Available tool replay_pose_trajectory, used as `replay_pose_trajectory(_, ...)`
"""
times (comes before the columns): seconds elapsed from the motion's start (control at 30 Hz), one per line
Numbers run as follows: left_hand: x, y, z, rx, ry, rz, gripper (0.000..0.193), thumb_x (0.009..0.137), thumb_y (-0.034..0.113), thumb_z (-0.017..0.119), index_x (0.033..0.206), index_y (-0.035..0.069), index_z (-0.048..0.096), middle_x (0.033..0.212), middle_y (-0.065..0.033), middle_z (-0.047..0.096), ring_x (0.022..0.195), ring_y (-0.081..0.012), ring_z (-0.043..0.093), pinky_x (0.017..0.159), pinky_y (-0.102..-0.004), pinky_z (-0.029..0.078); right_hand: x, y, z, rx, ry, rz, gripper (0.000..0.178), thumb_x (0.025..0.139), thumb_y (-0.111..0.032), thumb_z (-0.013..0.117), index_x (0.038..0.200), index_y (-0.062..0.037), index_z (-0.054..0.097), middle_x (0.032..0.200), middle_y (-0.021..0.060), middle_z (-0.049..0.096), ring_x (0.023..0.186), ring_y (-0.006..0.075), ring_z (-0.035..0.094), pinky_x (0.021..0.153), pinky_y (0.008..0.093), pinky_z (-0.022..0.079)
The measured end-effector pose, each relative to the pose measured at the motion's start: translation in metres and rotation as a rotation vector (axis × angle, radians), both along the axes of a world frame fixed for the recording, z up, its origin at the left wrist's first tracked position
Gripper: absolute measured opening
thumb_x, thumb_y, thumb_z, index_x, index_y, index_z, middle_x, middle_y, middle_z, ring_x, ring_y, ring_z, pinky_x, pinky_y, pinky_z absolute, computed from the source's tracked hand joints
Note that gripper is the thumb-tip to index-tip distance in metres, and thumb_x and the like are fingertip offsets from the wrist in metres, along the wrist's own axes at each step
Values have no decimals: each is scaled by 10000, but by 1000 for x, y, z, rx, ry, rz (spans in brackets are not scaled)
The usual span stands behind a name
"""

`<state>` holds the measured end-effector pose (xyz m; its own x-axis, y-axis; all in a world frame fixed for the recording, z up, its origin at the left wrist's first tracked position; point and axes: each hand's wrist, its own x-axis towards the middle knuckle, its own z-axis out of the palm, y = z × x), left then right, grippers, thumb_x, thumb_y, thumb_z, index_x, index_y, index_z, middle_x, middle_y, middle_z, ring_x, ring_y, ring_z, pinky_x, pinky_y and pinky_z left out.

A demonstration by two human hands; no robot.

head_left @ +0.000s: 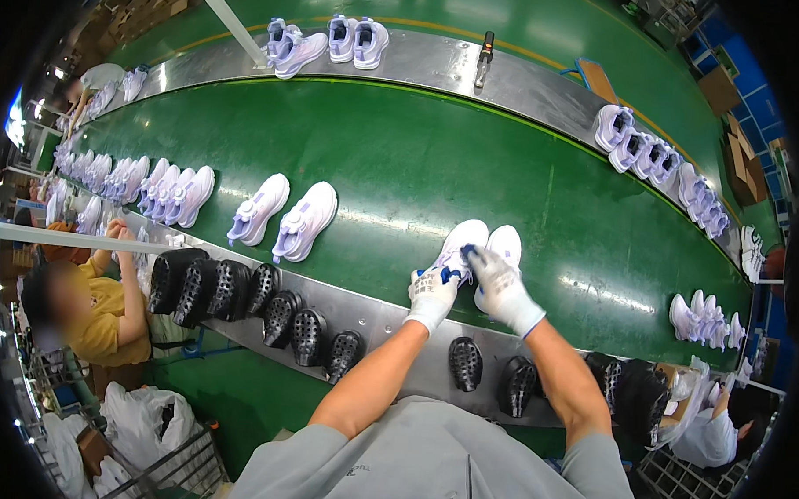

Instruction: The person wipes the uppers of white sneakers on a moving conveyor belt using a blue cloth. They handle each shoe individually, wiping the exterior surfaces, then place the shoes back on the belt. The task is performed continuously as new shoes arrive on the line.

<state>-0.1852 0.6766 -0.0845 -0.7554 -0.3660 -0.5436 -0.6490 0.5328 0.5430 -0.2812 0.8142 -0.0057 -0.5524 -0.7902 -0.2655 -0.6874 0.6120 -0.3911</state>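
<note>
Both of my hands wear white knit gloves with blue fingertips. A white and lilac sneaker (463, 238) stands on the green belt in front of me, toe pointing away. My left hand (432, 295) is closed round its heel end. Over the shoe's lacing, my right hand (499, 284) has its fingers bent and drawn together; what they pinch is hidden, and the hand is slightly blurred. The matching sneaker (506, 244) stands right beside, partly covered by my right hand.
Black perforated shoe lasts (308, 336) line the near metal ledge (404, 364). Sneaker pairs (305, 222) run along the belt at left, with more sneakers (692, 314) at right. On the far ledge lie a dark-handled tool (484, 59) and more sneakers (358, 42). A person in yellow (116, 314) sits at left.
</note>
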Motion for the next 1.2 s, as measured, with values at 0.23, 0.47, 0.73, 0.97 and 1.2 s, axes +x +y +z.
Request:
replay_pose_trajectory(0.23,3,1,-12,-142,138,-108,336,963,368,589,1063,89,747,1105,-143,743,1130,-341,639,1070,-484,381,14,0,-33,-212,-322,-421,529,905,-117,634,1424,-36,572,1427,229,571,1304,414,551,1145,472,420)
replay_pose_trajectory(0.47,-3,-17,-3,-50,94,-137,323,930,355,596,941,72,750,1020,-162,750,974,-344,685,979,-480,428,8,-48,-9,306,-5,-362,454,965,-422,651,1227,-52,681,1118,192,711,1015,358,701,884,473,537)
replay_pose_trajectory(0.73,6,-15,-22,-101,208,-221,298,965,328,553,971,111,758,997,-145,750,967,-337,687,932,-481,422,15,-44,-24,209,125,-307,442,976,-425,625,1221,-61,679,1125,184,700,1000,316,712,884,445,545)
replay_pose_trajectory(0.97,5,-31,3,-47,116,-185,345,954,371,576,983,86,768,1066,-166,749,1053,-336,670,1050,-475,387,16,-42,-20,38,126,-238,506,1013,-486,548,1244,-55,678,1149,200,716,1033,315,705,923,451,521)
replay_pose_trajectory(1.2,7,-32,-40,-141,173,-113,375,923,418,608,917,78,764,942,-198,747,940,-378,693,968,-503,436,8,-67,-24,257,-65,-347,384,907,-308,625,1180,-46,691,1181,218,683,1143,331,657,940,462,526)
